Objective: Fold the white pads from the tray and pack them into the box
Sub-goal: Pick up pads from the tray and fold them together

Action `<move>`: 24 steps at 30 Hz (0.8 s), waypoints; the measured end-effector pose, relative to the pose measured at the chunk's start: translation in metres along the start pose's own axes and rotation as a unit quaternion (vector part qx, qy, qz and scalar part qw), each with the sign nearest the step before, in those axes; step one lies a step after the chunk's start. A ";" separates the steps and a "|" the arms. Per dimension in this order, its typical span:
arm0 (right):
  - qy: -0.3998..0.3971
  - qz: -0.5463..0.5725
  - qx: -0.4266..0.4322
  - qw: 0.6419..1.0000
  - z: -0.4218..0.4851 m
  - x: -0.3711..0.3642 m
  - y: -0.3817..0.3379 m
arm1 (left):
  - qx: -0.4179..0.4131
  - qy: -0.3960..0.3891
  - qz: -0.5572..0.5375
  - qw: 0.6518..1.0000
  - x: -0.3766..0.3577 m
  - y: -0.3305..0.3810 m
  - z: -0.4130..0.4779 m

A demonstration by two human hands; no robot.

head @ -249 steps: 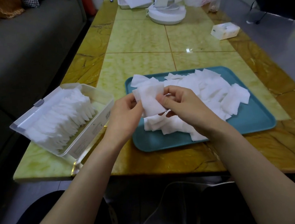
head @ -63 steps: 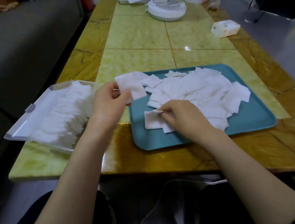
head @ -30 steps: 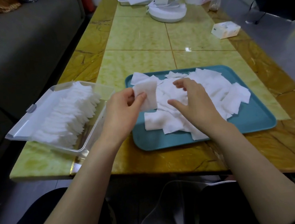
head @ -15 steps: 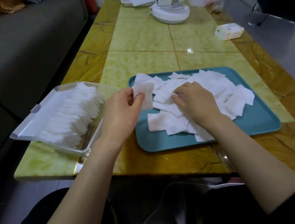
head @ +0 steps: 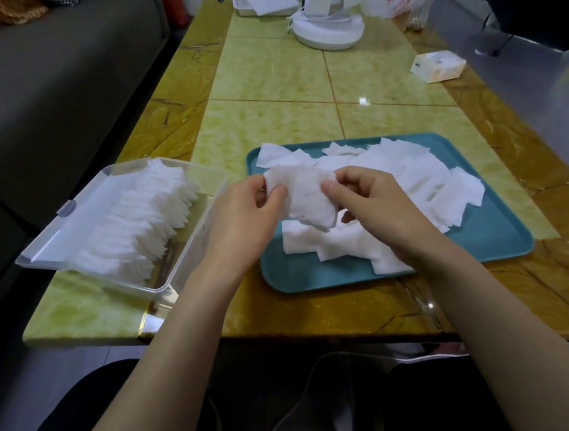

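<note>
While pinched up over the ten o'clock part of the tray (head: 485, 242), seems soft, limp and next to weightless, to judge by the sag of the held pad (head: 309, 202) toward six o'clock; no stiffness to resist a crease, nothing to break, yet apt to crumple or drift out of line; best taken by opposite edges, at nine and three o'clock, with light fingertip pressure only; left hand (head: 242, 219) at the nine o'clock edge, fingers (head: 276, 193) curled and clamped on it between thumb and forefinger; right hand (head: 375, 204) at the three o'clock edge, likewise pinching, the rest loosely bent beneath; loose pads (head: 411, 183) heaped flat across the tray; at nine o'clock of the tray, just beside it on the desk (head: 280, 71), the clear box (head: 192, 244), filled with a row of folded pads (head: 139, 224) standing on edge.
</note>
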State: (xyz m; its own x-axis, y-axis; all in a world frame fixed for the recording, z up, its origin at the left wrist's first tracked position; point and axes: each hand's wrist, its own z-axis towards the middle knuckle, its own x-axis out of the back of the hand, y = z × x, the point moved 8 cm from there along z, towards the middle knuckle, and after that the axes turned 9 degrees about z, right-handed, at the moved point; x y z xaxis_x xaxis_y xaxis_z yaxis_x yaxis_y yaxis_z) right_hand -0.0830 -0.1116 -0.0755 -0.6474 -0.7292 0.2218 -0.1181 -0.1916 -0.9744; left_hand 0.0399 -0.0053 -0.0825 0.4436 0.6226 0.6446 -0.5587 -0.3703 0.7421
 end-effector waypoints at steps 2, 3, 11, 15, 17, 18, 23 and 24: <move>0.002 0.007 -0.008 1.000 0.000 0.002 0.002 | 0.007 -0.018 -0.023 1.000 -0.004 0.000 -0.001; 0.005 0.020 -0.014 1.000 0.001 0.004 0.002 | 0.015 -0.018 -0.029 0.999 -0.004 -0.002 0.000; 0.035 0.254 -0.049 0.965 0.002 0.009 0.003 | 0.061 -0.034 -0.027 0.997 -0.009 -0.014 0.001; 0.102 0.275 -0.091 0.952 0.003 0.006 0.023 | 0.091 -0.090 -0.143 0.981 -0.025 -0.004 -0.005; 0.127 0.249 -0.107 0.954 0.002 0.004 0.034 | 0.111 -0.099 -0.193 0.970 -0.027 -0.003 -0.006; 0.137 0.237 -0.111 0.955 0.001 0.004 0.038 | 0.124 -0.103 -0.213 0.964 -0.029 -0.003 -0.006; 0.157 0.187 -0.088 0.966 0.001 0.007 0.038 | 0.141 -0.142 -0.307 0.930 -0.036 0.002 -0.011; 0.156 0.179 -0.081 0.968 0.001 0.007 0.037 | 0.129 -0.139 -0.302 0.934 -0.035 0.004 -0.012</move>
State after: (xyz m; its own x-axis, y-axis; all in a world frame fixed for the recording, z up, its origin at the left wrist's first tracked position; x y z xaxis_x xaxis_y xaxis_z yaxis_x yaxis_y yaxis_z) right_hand -0.0912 -0.1242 -0.1101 -0.8617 -0.4909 -0.1282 0.0550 0.1608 -0.9855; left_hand 0.0141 -0.0203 -0.1043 0.8076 0.5827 0.0908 0.0239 -0.1862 0.9822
